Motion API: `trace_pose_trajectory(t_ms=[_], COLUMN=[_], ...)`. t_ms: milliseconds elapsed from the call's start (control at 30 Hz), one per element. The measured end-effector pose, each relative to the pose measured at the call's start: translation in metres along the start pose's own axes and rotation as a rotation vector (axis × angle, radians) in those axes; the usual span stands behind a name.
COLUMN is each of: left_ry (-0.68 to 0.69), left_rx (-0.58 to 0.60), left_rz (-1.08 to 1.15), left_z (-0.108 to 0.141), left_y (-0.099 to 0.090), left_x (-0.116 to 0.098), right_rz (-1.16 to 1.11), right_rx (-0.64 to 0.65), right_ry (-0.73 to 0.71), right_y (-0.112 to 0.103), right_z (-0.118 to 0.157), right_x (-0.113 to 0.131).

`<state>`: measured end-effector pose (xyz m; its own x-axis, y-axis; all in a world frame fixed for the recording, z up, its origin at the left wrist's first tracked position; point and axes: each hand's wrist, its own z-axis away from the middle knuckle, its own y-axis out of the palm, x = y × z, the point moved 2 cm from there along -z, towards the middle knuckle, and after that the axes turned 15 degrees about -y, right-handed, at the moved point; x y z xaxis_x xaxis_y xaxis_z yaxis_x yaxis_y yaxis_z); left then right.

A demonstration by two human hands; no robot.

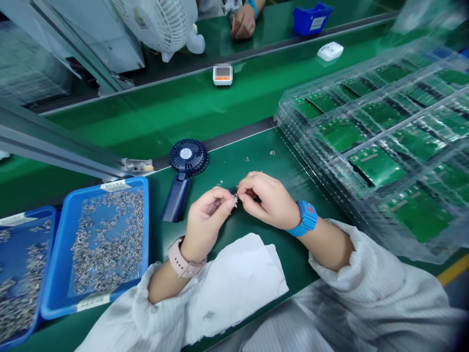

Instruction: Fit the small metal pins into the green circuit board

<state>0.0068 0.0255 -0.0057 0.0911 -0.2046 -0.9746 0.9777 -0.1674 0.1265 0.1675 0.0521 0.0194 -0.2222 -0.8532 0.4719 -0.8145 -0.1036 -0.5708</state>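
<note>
Left hand point(209, 215) and right hand point(269, 201) pinched metal parts point(235, 199) beyond the sheet point(244, 281). Farther, open table point(238, 146), dotted with pieces, ran from the fan point(187, 157), left, to the near edge of clear trays point(309, 159), right.

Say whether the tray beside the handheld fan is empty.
Not empty: small metal parts cover much of the tray, with blue bottom showing.

Handheld fan point(177, 194) — between trays of parts point(110, 239) and circuit boards point(377, 164).

The left picture edge cuts the leftmost tray point(54, 274).
</note>
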Motion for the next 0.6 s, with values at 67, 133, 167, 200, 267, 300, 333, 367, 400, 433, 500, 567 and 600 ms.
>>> trace_pose_trajectory(t_ms=[67,133,167,200,267,300,333,367,400,433,500,567,600], left_ry=[-0.016,-0.027,-0.031,-0.033,-0.037,-0.037,-0.037,-0.037,-0.036,-0.035,-0.026,-0.010,0.000], left_rx=[0.034,0.061,0.073,0.081,0.089,0.087,0.079,0.067,0.055,0.042,0.006,-0.032,-0.046], left_rz=[0.044,0.046,0.038,0.030,0.027,0.032,0.036,0.036,0.031,0.022,0.002,-0.018,-0.030], left_z=[-0.001,-0.002,-0.002,-0.002,-0.002,-0.002,-0.002,-0.002,-0.002,-0.003,-0.003,-0.003,-0.003], left_y=[-0.001,-0.001,-0.001,-0.001,-0.001,-0.001,-0.001,-0.002,-0.002,-0.002,-0.003,-0.004,-0.004], left_x=[0.002,0.003,0.003,0.003,0.003,0.003,0.003,0.003,0.004,0.004,0.004,0.004,0.003], right_rz=[-0.089,-0.167,-0.197,-0.221,-0.260,-0.282,-0.307,-0.338,-0.372,-0.407,-0.461,-0.474,-0.465], right_rx=[-0.014,-0.007,-0.001,0.005,0.006,-0.003,-0.014,-0.025,-0.033,-0.034,-0.013,0.021,0.035], right_ry=[0.065,0.125,0.147,0.164,0.196,0.216,0.238,0.261,0.281,0.298,0.320,0.330,0.334], right_y=[0.001,0.002,0.002,0.002,0.000,-0.002,-0.004,-0.006,-0.008,-0.009,-0.010,-0.009,-0.009], right_z=[0.000,0.001,0.001,0.001,0.000,-0.001,-0.002,-0.002,-0.003,-0.003,-0.004,-0.004,-0.004], right_x=[0.000,0.001,0.001,0.001,0.001,0.001,0.001,0.001,0.001,0.001,0.002,0.003,0.003])
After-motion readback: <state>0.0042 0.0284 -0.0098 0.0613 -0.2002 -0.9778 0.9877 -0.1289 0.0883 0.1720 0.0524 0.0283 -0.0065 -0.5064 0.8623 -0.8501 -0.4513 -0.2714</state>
